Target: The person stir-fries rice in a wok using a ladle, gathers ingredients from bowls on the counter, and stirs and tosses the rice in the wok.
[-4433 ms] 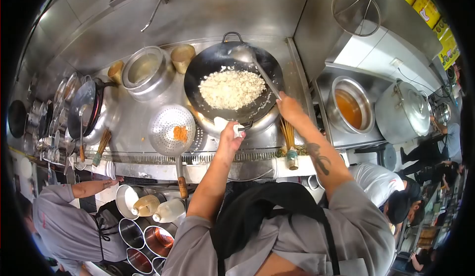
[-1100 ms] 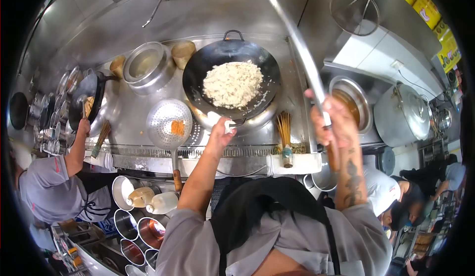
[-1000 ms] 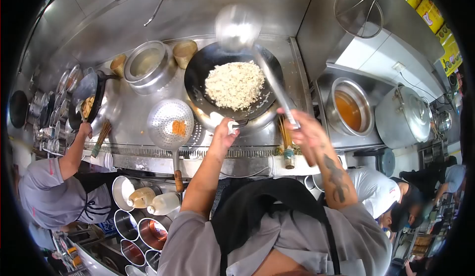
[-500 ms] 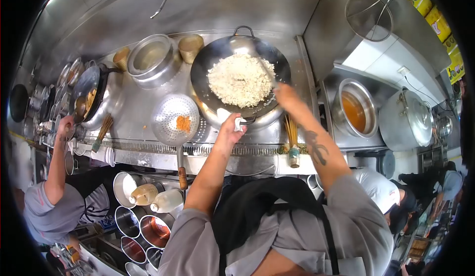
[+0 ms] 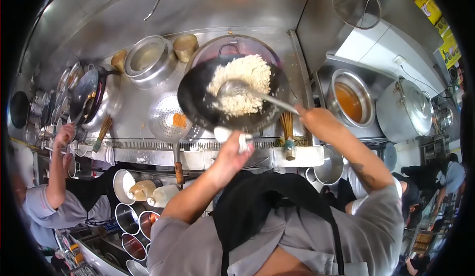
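Note:
A large black wok [image 5: 198,89] is tipped on the burner, its near side lower and its far edge off the round burner ring [image 5: 262,47]. White rice [image 5: 250,73] fills its middle and far part. My left hand [image 5: 235,153] is closed round the wok's near handle through a folded white cloth [image 5: 225,134]; the handle itself is mostly hidden. My right hand [image 5: 316,122] is closed on the end of a long metal ladle [image 5: 267,98]. The ladle's bowl lies in the rice, rounded back upward.
Left of the wok lies a perforated strainer [image 5: 161,115] with orange bits. A metal pot [image 5: 146,60] stands behind it. To the right are a bowl of orange liquid [image 5: 352,98], a lidded pot [image 5: 403,110] and a bamboo brush [image 5: 288,132]. Another person's hand [image 5: 64,135] works at the left.
My left hand has drawn the wok toward me and tilted it off the ring. The rice has bunched and shifted. My right hand has moved right and lower, with the ladle now across the wok.

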